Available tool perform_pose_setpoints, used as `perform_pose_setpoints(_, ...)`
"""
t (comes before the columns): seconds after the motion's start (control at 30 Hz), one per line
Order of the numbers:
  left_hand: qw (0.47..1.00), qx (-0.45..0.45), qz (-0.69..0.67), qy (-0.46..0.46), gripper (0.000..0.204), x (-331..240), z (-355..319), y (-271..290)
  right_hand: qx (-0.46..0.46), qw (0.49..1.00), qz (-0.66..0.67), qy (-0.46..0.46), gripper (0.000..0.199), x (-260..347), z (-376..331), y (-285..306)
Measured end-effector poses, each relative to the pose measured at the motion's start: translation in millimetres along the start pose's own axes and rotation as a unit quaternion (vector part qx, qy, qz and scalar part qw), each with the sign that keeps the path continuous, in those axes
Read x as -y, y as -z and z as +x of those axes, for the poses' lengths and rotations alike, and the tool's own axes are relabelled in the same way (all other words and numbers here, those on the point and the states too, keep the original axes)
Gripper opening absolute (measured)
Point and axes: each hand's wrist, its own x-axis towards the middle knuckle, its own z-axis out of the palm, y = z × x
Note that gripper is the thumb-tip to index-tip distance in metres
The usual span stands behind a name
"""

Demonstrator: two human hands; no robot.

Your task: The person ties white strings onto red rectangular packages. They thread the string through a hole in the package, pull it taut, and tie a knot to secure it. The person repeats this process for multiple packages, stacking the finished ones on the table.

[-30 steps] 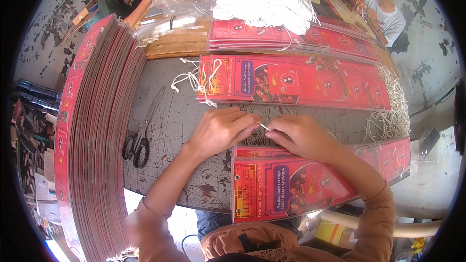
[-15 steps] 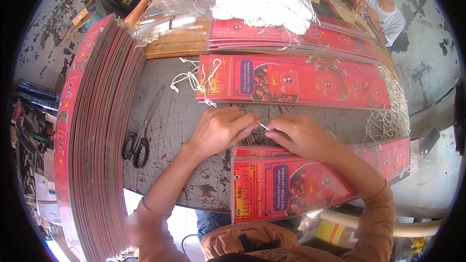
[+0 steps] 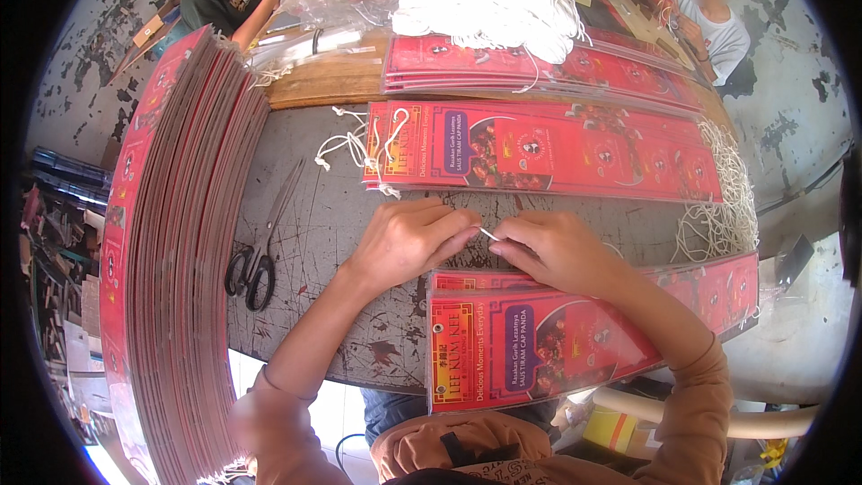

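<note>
A short length of white string (image 3: 488, 234) spans the small gap between my two hands. My left hand (image 3: 411, 235) pinches one end of it, and my right hand (image 3: 549, 250) pinches the other. Below my right hand lie red printed plastic-covered strips (image 3: 548, 350), with small eyelets at their left end. Beyond my hands is another pile of red strips (image 3: 548, 151), with knotted white cords (image 3: 348, 149) at its left end. The rest of the string is hidden by my fingers.
Black-handled scissors (image 3: 255, 274) lie on the scratched grey table (image 3: 310, 202). A tall stack of strips (image 3: 184, 260) stands at the left. A white string bundle (image 3: 485, 11) rests on further strips; loose strings (image 3: 732, 175) hang at the right. Two people work beyond the table.
</note>
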Motion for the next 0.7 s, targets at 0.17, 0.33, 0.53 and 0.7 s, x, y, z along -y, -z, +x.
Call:
perform_pose_setpoints(0.17, 1.000, 0.002, -0.001, 0.003, 0.013, -0.9, 0.4, 0.9, 0.004, 1.000, 0.001, -0.005, 0.020, 1.5, 0.0, 1.0)
perform_pose_setpoints(0.33, 1.000, -0.004, -0.007, 0.006, 0.013, -1.0, 0.4, 0.0, -0.003, 1.000, 0.003, 0.000, 0.019, 0.5, -0.2, -0.1)
perform_pose_setpoints(0.53, 1.000, -0.008, -0.009, 0.000, 0.013, -1.0, 1.2, -0.3, -0.004, 1.000, 0.012, -0.006, 0.019, 1.7, -0.3, 0.5)
perform_pose_setpoints(0.7, 1.000, -0.006, -0.011, 0.002, 0.012, -0.4, 0.3, 0.2, 0.002, 1.000, 0.007, -0.004, 0.019, -1.1, -0.8, -1.0)
